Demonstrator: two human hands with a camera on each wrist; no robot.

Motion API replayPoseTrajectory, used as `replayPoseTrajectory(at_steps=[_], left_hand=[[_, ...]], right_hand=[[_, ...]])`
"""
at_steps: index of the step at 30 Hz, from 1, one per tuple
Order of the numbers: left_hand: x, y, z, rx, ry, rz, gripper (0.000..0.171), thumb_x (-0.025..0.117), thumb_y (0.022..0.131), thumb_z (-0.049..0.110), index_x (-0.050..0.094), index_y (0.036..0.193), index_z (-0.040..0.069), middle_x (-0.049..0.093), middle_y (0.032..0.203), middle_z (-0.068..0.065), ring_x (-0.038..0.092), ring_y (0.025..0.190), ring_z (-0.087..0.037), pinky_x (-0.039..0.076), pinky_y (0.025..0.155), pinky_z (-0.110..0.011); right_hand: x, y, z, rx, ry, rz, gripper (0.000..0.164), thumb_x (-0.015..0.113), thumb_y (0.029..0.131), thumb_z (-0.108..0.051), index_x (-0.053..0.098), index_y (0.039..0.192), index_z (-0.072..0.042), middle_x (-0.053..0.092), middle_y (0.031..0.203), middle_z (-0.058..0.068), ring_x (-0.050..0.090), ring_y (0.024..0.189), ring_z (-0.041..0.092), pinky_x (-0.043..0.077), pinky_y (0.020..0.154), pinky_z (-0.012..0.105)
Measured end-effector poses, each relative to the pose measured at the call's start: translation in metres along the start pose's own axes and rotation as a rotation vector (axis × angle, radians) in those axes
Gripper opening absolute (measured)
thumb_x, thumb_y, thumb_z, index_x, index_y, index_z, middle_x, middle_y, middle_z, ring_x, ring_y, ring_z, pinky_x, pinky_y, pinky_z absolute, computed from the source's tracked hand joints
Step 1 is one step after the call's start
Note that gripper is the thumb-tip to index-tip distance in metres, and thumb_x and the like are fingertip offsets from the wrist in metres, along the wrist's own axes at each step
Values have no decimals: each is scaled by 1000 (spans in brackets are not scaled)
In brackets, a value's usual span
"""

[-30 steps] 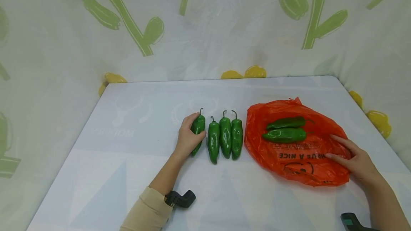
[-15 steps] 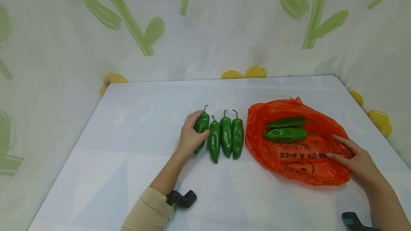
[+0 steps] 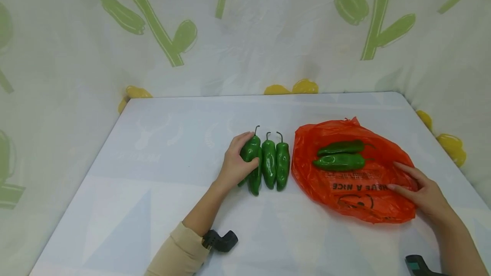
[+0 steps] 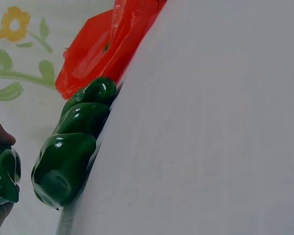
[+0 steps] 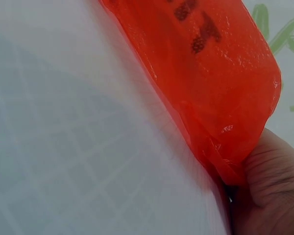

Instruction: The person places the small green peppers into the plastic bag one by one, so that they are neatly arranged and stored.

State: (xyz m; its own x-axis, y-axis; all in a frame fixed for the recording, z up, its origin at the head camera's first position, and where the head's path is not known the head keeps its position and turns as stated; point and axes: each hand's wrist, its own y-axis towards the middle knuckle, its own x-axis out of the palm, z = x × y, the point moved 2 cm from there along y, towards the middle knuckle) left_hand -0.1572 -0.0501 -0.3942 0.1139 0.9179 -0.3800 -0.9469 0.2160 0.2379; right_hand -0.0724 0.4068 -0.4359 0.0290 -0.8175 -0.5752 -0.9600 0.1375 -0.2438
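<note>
Glossy long green pepper (image 3: 250, 149), pinched in left hand (image 3: 234, 163) beside three matching peppers (image 3: 269, 165). Could knock those if carried low. On crinkled red plastic bag (image 3: 356, 178): right hand (image 3: 427, 193), thumb and forefinger apart.

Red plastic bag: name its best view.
The head view: nearly the whole red plastic bag shows, from above. The left wrist view cuts it off at the top; the right wrist view shows only a portion at the right hand.

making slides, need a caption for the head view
Left hand holds a green pepper beside three more; right hand touches a red bag with two other peppers.
</note>
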Motion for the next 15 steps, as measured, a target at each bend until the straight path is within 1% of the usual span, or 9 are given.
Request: replayPoseTrajectory(at_steps=[4,9,12,15], left_hand=[[6,2,7,26,-13,-41,66,68,76,1,49,137,13,44,140,-8,43,129,-25,41,101,-46],[16,6,17,42,-14,-93,65,68,76,3,49,137,15,47,138,-6,48,123,-22,45,97,-42],[22,8,23,34,-15,-130,64,67,77,5,48,138,15,49,138,-6,51,117,-22,49,92,-40],[28,10,29,7,-9,-166,64,67,79,9,46,139,15,51,136,-5,54,111,-21,52,85,-38]], right_hand=[[0,1,-1,4,-20,-1,72,60,91,-38,20,151,-34,2,158,17,5,139,46,44,65,6],[0,2,-1,16,-36,1,73,60,91,-40,20,151,-33,2,157,21,5,138,48,44,64,5],[-1,1,-1,12,-36,3,73,61,91,-39,20,151,-32,2,157,21,5,138,48,43,63,5],[-1,1,-1,11,-33,3,73,60,91,-39,20,151,-32,2,157,21,5,138,48,43,64,5]])
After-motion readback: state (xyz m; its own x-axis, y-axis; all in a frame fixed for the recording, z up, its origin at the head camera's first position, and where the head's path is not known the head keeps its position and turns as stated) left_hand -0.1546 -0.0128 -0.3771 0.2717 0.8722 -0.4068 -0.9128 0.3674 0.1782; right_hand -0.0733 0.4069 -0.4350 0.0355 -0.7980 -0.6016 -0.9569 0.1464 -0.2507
